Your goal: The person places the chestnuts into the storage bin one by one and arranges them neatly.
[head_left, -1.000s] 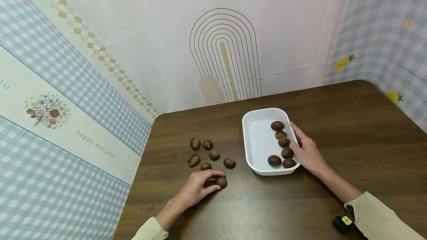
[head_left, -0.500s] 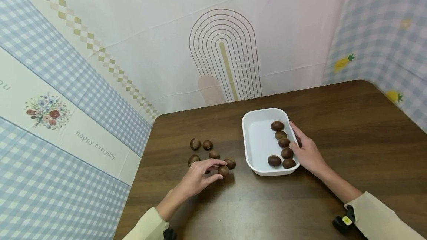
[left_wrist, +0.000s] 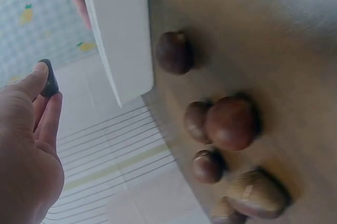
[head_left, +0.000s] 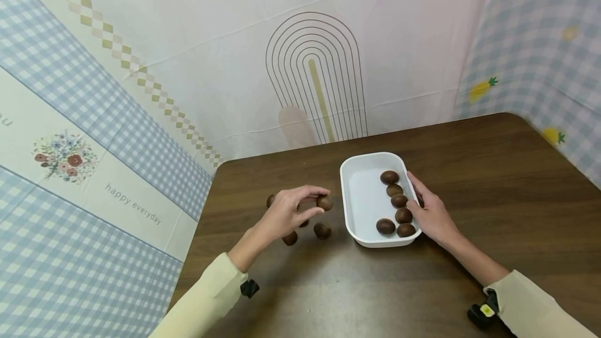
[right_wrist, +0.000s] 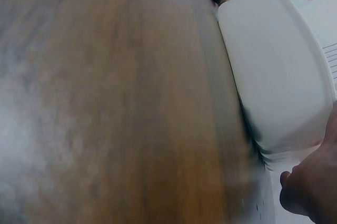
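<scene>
My left hand (head_left: pixel 292 211) pinches a brown chestnut (head_left: pixel 324 202) between thumb and fingertips, raised above the table just left of the white tray (head_left: pixel 349 207). In the left wrist view the same hand (left_wrist: pixel 26 139) shows the pinched chestnut (left_wrist: pixel 50 79) as a dark shape. On the tray's right side my right hand (head_left: pixel 434 215) grips the rim, thumb over the edge. Several chestnuts lie in the tray along its right wall, one of them a chestnut (head_left: pixel 385 226) near the front. Below my left hand, loose chestnuts (head_left: pixel 322 230) sit on the wood, some hidden by it.
The brown wooden table (head_left: pixel 497 186) extends right of the tray and toward the front. A patterned cloth (head_left: pixel 225 67) hangs behind it, and a blue checked cloth (head_left: pixel 94 233) covers the left side.
My left hand has lifted a chestnut from the front of the loose group and carried it up, away from me and slightly right, toward the tray. The right hand and tray stay in place.
</scene>
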`<state>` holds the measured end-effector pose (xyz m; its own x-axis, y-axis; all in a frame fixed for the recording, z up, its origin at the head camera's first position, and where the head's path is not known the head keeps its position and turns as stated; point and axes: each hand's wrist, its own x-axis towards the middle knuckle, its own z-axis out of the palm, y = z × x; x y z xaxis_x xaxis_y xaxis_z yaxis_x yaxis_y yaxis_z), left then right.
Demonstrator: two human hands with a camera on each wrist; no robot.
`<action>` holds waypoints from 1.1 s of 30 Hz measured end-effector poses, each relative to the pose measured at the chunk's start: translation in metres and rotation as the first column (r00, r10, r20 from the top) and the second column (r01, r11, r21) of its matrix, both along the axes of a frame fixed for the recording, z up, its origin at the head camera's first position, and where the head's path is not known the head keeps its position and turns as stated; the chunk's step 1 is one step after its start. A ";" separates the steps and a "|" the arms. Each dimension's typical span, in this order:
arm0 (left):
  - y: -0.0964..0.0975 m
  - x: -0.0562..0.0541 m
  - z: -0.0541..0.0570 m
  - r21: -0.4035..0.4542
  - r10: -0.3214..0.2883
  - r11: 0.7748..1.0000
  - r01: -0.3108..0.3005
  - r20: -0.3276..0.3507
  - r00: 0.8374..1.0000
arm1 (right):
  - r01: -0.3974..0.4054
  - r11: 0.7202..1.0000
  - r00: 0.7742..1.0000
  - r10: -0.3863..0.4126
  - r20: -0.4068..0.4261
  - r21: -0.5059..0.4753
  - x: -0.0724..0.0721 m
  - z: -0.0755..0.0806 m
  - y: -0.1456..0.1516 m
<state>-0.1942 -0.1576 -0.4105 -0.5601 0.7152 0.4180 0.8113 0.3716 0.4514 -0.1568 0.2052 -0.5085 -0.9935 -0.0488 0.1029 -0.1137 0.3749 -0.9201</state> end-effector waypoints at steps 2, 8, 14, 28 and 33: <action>0.006 -0.006 0.005 -0.003 0.006 1.000 -0.006 0.004 1.000 | 0.000 1.000 1.000 0.000 0.006 -0.006 0.000 0.000 0.000; 0.022 -0.020 0.011 0.020 -0.009 1.000 0.008 0.029 1.000 | -0.004 1.000 1.000 0.004 0.005 -0.006 0.000 0.000 0.000; 0.040 -0.028 0.008 0.040 -0.024 0.999 0.022 0.053 0.998 | 0.007 1.000 1.000 -0.006 -0.021 0.016 0.001 0.000 0.001; 0.083 -0.040 -0.012 -0.034 -0.024 0.999 0.027 0.099 0.995 | 0.017 1.000 0.999 -0.016 -0.038 0.021 0.001 0.000 0.001; 0.097 -0.039 -0.021 -0.076 -0.029 0.996 0.039 0.119 0.992 | 0.010 1.000 0.999 -0.009 -0.045 0.012 0.001 0.000 0.001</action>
